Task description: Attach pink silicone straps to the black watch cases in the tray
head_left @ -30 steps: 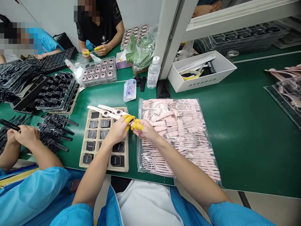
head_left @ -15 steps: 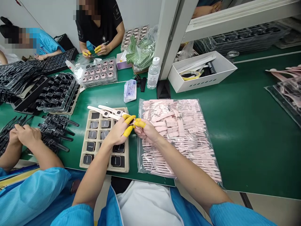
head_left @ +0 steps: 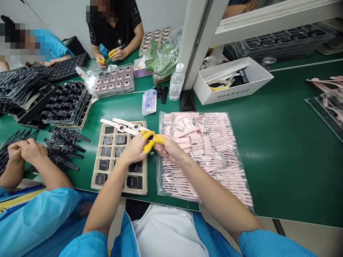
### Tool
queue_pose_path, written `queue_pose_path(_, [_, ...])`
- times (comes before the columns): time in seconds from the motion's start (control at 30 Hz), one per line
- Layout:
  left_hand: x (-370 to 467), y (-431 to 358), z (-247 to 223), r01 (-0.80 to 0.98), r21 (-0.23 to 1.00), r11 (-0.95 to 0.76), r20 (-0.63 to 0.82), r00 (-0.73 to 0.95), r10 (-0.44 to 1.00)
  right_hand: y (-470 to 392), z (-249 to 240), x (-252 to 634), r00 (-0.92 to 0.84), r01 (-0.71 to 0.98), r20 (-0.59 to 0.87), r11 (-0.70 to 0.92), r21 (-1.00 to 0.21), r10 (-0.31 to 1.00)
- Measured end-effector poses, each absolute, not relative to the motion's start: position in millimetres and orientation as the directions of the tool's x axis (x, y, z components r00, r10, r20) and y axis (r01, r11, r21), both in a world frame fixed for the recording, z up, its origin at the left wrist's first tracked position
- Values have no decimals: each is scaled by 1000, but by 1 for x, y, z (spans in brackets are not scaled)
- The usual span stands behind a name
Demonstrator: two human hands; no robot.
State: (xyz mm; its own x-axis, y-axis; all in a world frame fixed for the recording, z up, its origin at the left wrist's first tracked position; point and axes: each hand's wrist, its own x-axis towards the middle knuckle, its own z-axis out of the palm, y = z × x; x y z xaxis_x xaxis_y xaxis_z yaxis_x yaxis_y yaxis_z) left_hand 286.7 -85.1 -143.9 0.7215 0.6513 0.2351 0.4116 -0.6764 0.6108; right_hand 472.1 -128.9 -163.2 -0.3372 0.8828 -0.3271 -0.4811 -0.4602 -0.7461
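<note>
My left hand, with yellow finger cots, is closed around a small dark smartwatch that mostly hides behind the fingers. My right hand, also in yellow cots, pinches at the watch's right edge; what lies between its fingertips is hidden. Beneath my left hand is a beige tray of square dark watch cases. Two watches with pale straps lie across the tray's far end. Beside it, under my right forearm, a clear bag holds many pink watch straps.
Left of me, a co-worker's hands are by black watch straps. Across the table another person handles something over a tray of watches. A water bottle, a tissue pack and a white box stand farther back.
My fingertips have shifted slightly around the watch, and the left fingers cover more of it. Both hands stay in nearly the same place. The view has moved a little.
</note>
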Motion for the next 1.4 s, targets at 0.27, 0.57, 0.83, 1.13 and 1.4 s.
queue_pose_path(0.27, [295, -84, -148, 187, 903, -386, 289, 402, 869, -130, -156, 472, -419, -515, -261, -465, -720, 870])
queue_pose_path(0.57, [278, -66, -132, -74, 960, -271, 254, -184, 950, -128, -165, 475, -540, -331, -273, -499, -801, 796])
queue_pose_path(0.83, [287, -73, -144, 98, 981, -169, 156, 132, 979, -127, -160, 475, -296, -472, -174, -303, -828, 939])
queue_pose_path(1.13, [290, -82, -152, 321, 665, -674, 360, 652, 667, -132, -156, 469, -430, -469, -137, -350, -811, 892])
queue_pose_path(1.4, [290, -81, -151, 364, 616, -698, 371, 648, 665, -131, -161, 466, -357, -586, -159, -353, -729, 920])
